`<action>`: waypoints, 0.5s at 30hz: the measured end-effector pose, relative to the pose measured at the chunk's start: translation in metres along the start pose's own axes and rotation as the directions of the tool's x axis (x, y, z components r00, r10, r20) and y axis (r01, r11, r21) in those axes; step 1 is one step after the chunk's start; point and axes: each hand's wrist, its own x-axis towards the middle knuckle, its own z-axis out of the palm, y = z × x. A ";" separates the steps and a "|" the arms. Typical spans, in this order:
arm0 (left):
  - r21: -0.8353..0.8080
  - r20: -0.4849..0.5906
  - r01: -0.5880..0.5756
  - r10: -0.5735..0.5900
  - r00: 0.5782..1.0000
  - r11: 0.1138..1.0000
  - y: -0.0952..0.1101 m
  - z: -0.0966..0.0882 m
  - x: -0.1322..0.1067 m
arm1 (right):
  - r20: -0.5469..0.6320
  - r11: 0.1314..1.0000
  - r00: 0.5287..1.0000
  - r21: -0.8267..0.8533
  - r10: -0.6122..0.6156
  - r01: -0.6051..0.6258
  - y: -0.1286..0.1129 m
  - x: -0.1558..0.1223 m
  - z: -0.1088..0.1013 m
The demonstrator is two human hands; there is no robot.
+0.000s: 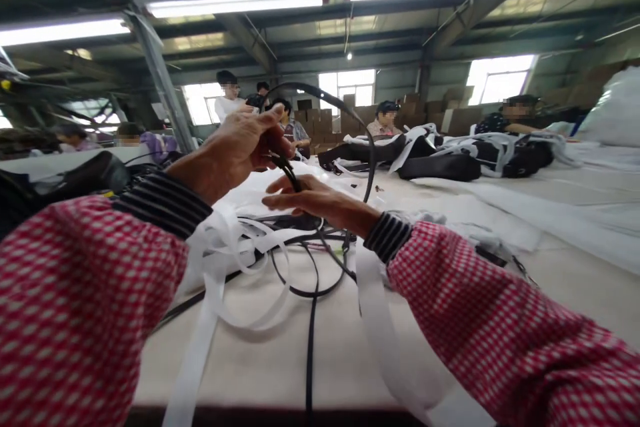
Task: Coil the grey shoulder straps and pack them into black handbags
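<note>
A long black strap arches up above my hands and comes down on the right. My left hand is raised, its thumb and fingers closed on a doubled part of this strap. Just below, my right hand reaches across from the right with the strap's lower part between its fingers. Part of its grip is hidden. Beneath both hands lie loose loops of black strap and white ribbon-like strips. One strap runs down over the table's front edge.
On the white table, black padded pieces with white strips lie in a heap at the back right. White sheet material spreads along the right. Black items sit at the left. Several people work behind, with cardboard boxes beyond.
</note>
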 end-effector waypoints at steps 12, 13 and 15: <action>0.237 0.939 -0.819 0.094 0.331 0.523 -0.079 0.080 -0.176 | -0.627 0.821 0.776 0.476 0.066 0.315 -0.004 -0.013 -0.091; 0.248 0.947 -0.794 0.034 0.320 0.555 -0.086 0.080 -0.183 | -0.663 0.827 0.748 0.426 0.009 0.367 -0.009 -0.015 -0.096; 0.308 0.922 -0.726 -0.004 0.387 0.614 -0.093 0.069 -0.193 | -0.721 0.846 0.682 0.283 -0.122 0.451 -0.019 -0.020 -0.101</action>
